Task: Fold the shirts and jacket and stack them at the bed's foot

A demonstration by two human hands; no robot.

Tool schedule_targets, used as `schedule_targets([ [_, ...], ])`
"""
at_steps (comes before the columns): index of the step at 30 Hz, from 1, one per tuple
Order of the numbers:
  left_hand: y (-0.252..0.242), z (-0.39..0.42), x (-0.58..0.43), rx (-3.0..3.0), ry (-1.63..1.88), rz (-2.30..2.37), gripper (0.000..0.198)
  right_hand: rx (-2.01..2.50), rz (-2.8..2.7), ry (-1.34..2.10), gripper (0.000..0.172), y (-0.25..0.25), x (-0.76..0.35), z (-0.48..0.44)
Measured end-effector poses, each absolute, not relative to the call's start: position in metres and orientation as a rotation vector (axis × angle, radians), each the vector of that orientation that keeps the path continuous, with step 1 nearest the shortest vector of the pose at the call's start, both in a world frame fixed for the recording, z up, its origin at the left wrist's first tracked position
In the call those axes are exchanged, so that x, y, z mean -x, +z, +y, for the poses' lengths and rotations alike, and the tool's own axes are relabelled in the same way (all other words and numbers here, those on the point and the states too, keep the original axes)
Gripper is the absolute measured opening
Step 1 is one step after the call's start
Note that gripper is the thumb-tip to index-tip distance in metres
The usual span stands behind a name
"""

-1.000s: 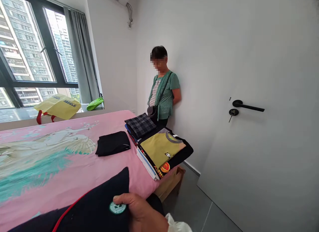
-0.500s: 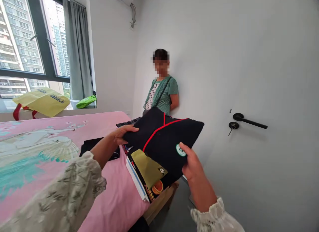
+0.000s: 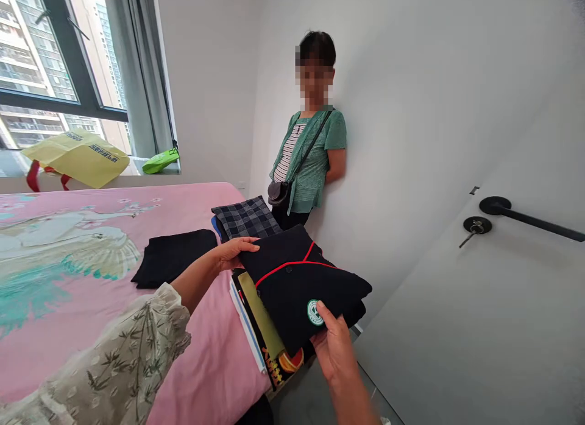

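Note:
Between my hands is a folded black shirt with red piping and a round green-and-white badge. My left hand pinches its far left edge, thumb on top. The near right edge is gripped by my right hand, its thumb beside the badge. Beneath the shirt, partly covered by it, lies a stack of folded clothes: an olive garment, a black one with orange print and white ones. This stack rests at the corner of the bed.
A folded black garment and a dark plaid garment lie on the bed. A person in a green top stands against the wall beyond. The door with a black handle is at right. Yellow and green bags sit on the windowsill.
The black shirt has come down closer onto the stack, with both hands still on it. My view has tilted downward, and more of the plaid and black garments shows.

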State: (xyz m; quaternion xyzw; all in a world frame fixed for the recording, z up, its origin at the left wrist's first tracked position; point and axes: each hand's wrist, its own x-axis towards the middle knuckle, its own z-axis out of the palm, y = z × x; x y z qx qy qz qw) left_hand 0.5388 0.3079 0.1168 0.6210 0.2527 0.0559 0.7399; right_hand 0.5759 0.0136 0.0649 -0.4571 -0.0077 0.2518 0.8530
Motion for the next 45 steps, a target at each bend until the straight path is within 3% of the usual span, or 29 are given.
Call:
schedule_targets([
  [7,0.085,0.3,-0.527,-1.544,0.195,0.743,0.044,1.008,-0.021,0.448,0.088,0.039,-0.554,0.027],
  [12,0.108,0.275,-0.516,-1.786,0.548,0.794,0.046,1.184,-0.095,0.524,0.076,0.042,-0.558,0.003],
  [16,0.115,0.227,-0.496,-2.357,0.796,0.412,0.041,1.606,-0.138,-0.091,0.07,0.066,-0.571,-0.033],
  [19,0.106,0.194,-0.495,-2.742,0.704,0.364,0.057,1.815,-0.726,-0.476,0.046,0.103,-0.586,-0.022],
  [21,0.096,0.183,-0.501,-2.835,0.603,0.476,0.076,1.975,-1.157,-0.534,0.044,0.122,-0.6,0.009],
  [25,0.072,0.186,-0.514,-2.795,0.372,0.696,0.104,2.445,-1.356,-0.243,0.06,0.113,-0.638,0.086],
  [30,0.057,0.2,-0.514,-2.714,0.213,0.77,0.107,2.582,-1.359,0.003,0.068,0.067,-0.662,0.123],
  [34,0.067,0.2,-0.512,-2.713,0.195,0.757,0.11,2.606,-1.345,0.03,0.067,0.07,-0.658,0.119],
  [39,0.088,0.177,-0.498,-2.726,0.421,0.764,0.105,2.647,-1.242,-0.183,0.062,0.112,-0.641,0.124],
  [42,0.085,0.149,-0.462,-2.704,0.631,0.712,0.088,2.555,-1.373,-0.452,0.058,0.131,-0.637,0.134],
  [45,0.049,0.122,-0.401,-2.685,0.79,0.628,0.067,2.639,-1.303,-0.335,0.063,0.126,-0.642,0.143],
])
